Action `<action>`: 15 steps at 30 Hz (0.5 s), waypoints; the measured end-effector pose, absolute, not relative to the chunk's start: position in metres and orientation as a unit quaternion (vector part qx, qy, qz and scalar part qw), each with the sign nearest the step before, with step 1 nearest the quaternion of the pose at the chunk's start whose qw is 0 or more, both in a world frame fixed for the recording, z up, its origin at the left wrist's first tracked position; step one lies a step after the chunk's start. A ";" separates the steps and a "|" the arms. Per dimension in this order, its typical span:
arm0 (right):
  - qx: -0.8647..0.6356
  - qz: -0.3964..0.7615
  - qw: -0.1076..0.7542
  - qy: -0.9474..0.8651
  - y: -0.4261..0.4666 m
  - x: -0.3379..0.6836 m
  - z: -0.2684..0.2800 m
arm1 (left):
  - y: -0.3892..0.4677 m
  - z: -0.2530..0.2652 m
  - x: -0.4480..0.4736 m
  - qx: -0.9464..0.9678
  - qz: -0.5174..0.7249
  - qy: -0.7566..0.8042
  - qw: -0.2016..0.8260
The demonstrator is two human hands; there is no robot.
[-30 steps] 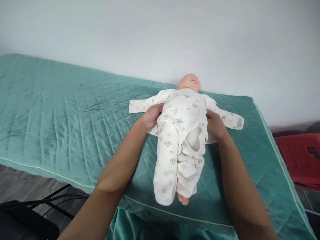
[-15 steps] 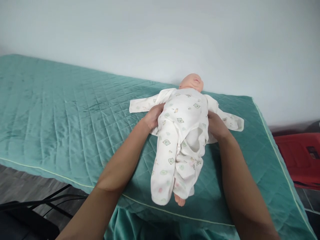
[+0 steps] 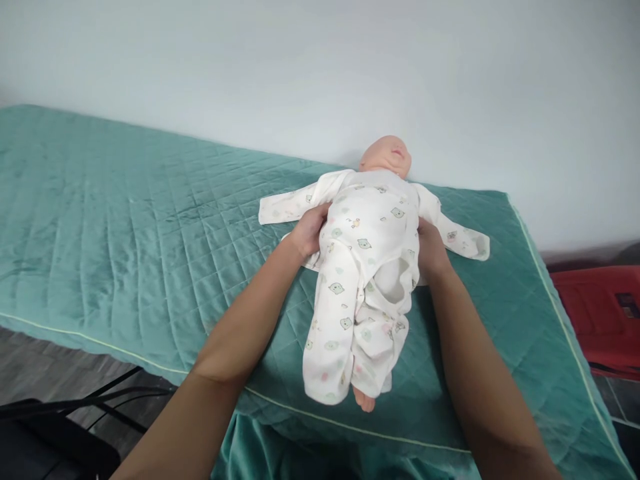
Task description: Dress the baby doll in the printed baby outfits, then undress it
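A baby doll (image 3: 387,157) lies on its back with its head toward the wall, dressed in a white romper (image 3: 377,213) printed with small green animal faces. My left hand (image 3: 311,232) grips the doll's side below its outstretched sleeve; the fingers disappear beneath the body. On the opposite side my right hand (image 3: 431,248) holds it in the same way, fingertips hidden behind the cloth. Both sleeves spread outward. One trouser leg lies straight, the other is bunched, and a bare foot (image 3: 364,400) pokes out of it. The front hangs unfastened near the crotch.
Under the doll is a quilted green cover (image 3: 150,220) with a pale piped edge. A white wall (image 3: 250,73) rises behind. To the right, a red plastic object (image 3: 600,313) stands beyond the bed's edge. Black tubing and a dark item (image 3: 55,440) are at lower left.
The doll has shifted slightly up and to the right between my hands, its head a little higher against the wall. My grip stays the same.
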State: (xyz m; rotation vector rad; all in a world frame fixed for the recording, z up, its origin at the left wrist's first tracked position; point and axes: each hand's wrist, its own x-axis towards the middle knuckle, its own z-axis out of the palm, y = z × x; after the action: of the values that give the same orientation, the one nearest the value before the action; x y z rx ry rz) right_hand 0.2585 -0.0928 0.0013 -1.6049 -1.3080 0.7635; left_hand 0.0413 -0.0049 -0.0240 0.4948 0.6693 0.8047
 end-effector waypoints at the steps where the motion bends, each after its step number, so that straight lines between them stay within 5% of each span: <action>1: -0.646 0.316 0.451 -0.529 -0.093 0.258 0.003 | -0.005 -0.024 0.041 0.235 0.383 0.315 0.836; 15: -0.571 0.422 0.509 -0.487 -0.084 0.264 -0.020 | -0.011 -0.023 0.044 0.264 0.387 0.358 0.808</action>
State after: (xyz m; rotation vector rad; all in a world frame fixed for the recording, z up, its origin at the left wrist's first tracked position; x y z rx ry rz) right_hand 0.2643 -0.0841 -0.0197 -1.3762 -1.1733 1.0157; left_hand 0.0443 -0.0112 -0.0230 0.5653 0.7650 0.8267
